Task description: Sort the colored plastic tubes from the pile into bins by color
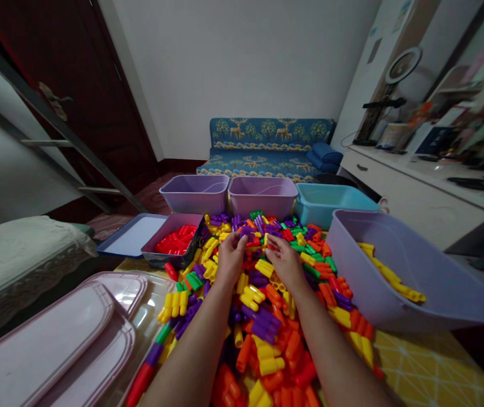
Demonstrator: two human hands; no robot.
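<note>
Both my hands reach over a wide pile of plastic pieces point(262, 325) in yellow, red, orange, purple and green. My left hand point(231, 255) is closed at the pile's far part, thumb and fingers close together near a purple piece; what it grips is too small to make out. Just to its right, my right hand point(283, 255) has its fingers bent around a small yellow piece point(266, 239) at the fingertips. The hands are a short distance apart. A small bin point(174, 259) at the left holds red pieces, and a large lilac bin point(373, 305) at the right holds yellow ones.
Two purple bins point(194, 202) point(262, 198) and a turquoise bin point(335, 206) stand behind the pile. Pale lids point(47, 345) lie at the left, beside a blue-rimmed tray point(134, 234). Farther back are a patterned sofa point(262, 138) and a white dresser point(415, 192).
</note>
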